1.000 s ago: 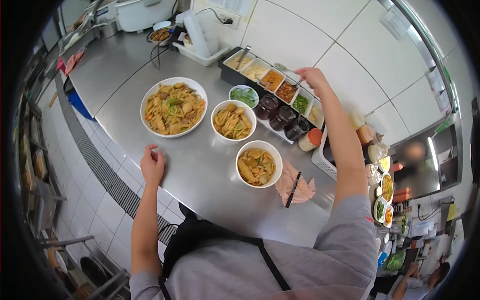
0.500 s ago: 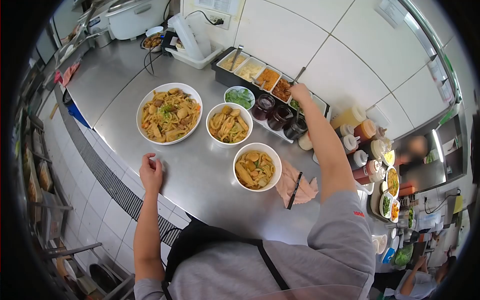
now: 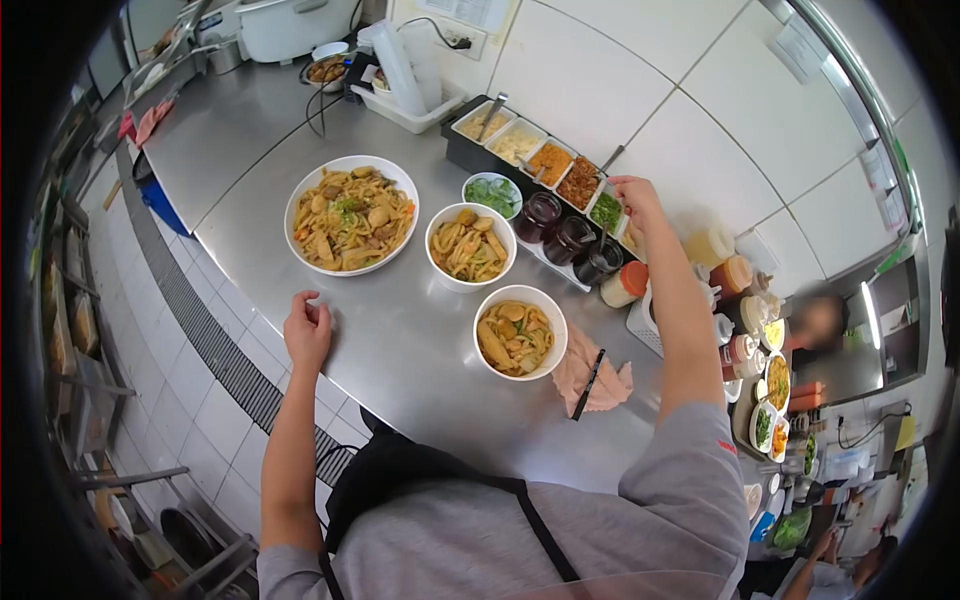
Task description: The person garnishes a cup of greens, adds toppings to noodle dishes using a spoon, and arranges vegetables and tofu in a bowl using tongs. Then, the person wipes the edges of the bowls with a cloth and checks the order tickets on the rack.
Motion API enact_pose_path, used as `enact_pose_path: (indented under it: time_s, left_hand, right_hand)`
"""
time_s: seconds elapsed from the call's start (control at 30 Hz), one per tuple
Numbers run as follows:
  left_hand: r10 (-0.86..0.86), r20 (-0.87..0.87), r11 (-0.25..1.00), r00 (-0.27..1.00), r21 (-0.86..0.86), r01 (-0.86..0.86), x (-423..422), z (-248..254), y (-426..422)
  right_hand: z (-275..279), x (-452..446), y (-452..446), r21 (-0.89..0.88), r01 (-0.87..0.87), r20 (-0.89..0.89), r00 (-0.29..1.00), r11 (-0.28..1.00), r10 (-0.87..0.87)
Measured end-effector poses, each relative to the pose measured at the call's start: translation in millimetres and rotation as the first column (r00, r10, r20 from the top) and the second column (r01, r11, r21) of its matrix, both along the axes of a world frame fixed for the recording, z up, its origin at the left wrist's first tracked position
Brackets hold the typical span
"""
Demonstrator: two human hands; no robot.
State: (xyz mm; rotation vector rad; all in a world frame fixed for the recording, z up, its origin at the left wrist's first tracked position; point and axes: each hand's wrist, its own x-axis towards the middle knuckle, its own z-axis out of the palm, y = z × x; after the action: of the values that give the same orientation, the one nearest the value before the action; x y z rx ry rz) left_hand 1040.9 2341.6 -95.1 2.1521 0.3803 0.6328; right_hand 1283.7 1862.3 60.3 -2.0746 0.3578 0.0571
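Note:
My right hand (image 3: 638, 200) is over the chopped green topping (image 3: 606, 211), at the right part of the black topping rack (image 3: 465, 152). Its fingers are drawn together; what they hold, if anything, is too small to tell. A spoon (image 3: 612, 158) leans in the red-brown topping (image 3: 581, 183) beside it. Curled near the counter's front edge, my left hand (image 3: 308, 325) touches no food. Noodles fill a large white bowl (image 3: 352, 215) and two smaller white bowls, a middle one (image 3: 470, 246) and a nearer one (image 3: 519, 333).
Dark jars (image 3: 568, 240) and a red-lidded shaker (image 3: 625, 284) line the rack's front. A pink cloth (image 3: 590, 375) bears a black pen (image 3: 589, 384). Leafy greens sit in a small bowl (image 3: 492, 193). Squeeze bottles (image 3: 733, 275) stand right; another person (image 3: 820, 560) is at lower right.
My right hand has moved from the spoon to above the chopped greens. The spoon now rests in the red-brown topping. My left hand has barely moved; the view has shifted slightly.

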Motion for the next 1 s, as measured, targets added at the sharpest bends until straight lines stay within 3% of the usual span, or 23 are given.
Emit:
enact_pose_path:
  time_s: [0.2, 0.33, 0.4, 0.47, 0.5, 0.53, 0.57, 0.6, 0.67, 0.77, 0.8, 0.9, 1.0]
  left_hand:
    - [0.028, 0.010, 1.000, 1.000, 0.011, -0.028, -1.5, 2.1, 1.0]
    - [0.018, -0.017, 1.000, 1.000, 0.009, -0.018, -1.8, 4.0, 1.6]
    - [0.019, -0.013, 1.000, 1.000, 0.009, -0.019, -0.9, 1.3, 2.7]
    - [0.008, -0.010, 1.000, 1.000, -0.015, -0.008, -1.4, 1.0, 3.5]
    - [0.014, -0.009, 1.000, 1.000, 0.000, -0.014, -1.7, 2.2, 3.1]
    - [0.022, -0.010, 1.000, 1.000, 0.003, -0.022, -2.3, 2.8, 3.1]
    - [0.019, -0.015, 1.000, 1.000, -0.002, -0.019, -2.8, 2.9, 2.8]
    - [0.012, -0.020, 1.000, 1.000, -0.006, -0.012, -2.9, 3.3, 2.7]
    - [0.012, -0.026, 1.000, 1.000, -0.001, -0.012, -3.6, 5.6, 3.0]
    - [0.011, -0.021, 1.000, 1.000, 0.006, -0.011, -4.0, 7.3, -2.2]
    - [0.006, -0.008, 1.000, 1.000, 0.029, -0.006, -4.2, 8.2, 0.2]
    - [0.010, 0.002, 1.000, 1.000, 0.021, -0.010, -2.1, -2.4, 1.4]
    - [-0.071, -0.020, 0.997, 0.997, 0.028, 0.072, 0.2, 1.1, 0.6]
  right_hand:
    - [31.2, -0.1, 85.4, 0.236, -0.221, 0.033, 0.975, 0.946, 0.220]
    - [27.7, 0.0, 184.2, 0.428, -0.430, -0.002, 0.879, 0.795, 0.477]
    - [12.8, -2.7, 235.5, 0.354, -0.459, -0.038, 0.864, 0.815, 0.503]
    - [-11.6, -12.5, 279.6, 0.006, -0.581, 0.116, 0.809, 0.814, 0.576]
    - [-29.8, -12.1, 293.1, -0.329, -0.613, 0.270, 0.668, 0.718, 0.693]
    - [-43.4, -12.8, 304.3, -0.633, -0.516, 0.349, 0.474, 0.577, 0.808]
    - [-34.5, -32.4, 312.4, -0.838, -0.357, 0.271, 0.385, 0.413, 0.882]
    - [-21.6, -47.7, 316.8, -0.837, -0.357, 0.272, 0.385, 0.414, 0.882]
    - [-3.3, -64.6, 321.6, -0.927, -0.119, 0.329, 0.198, 0.356, 0.923]
    - [-14.6, -69.1, 314.7, -0.928, -0.158, 0.324, 0.101, 0.337, 0.941]
    - [-21.2, -73.2, 310.9, -0.925, -0.152, 0.330, 0.128, 0.348, 0.935]
    - [-10.0, -63.2, 286.0, -0.653, -0.350, 0.541, 0.404, 0.671, 0.738]
    - [19.8, -54.4, 205.1, -0.610, -0.242, 0.533, 0.580, 0.755, 0.616]
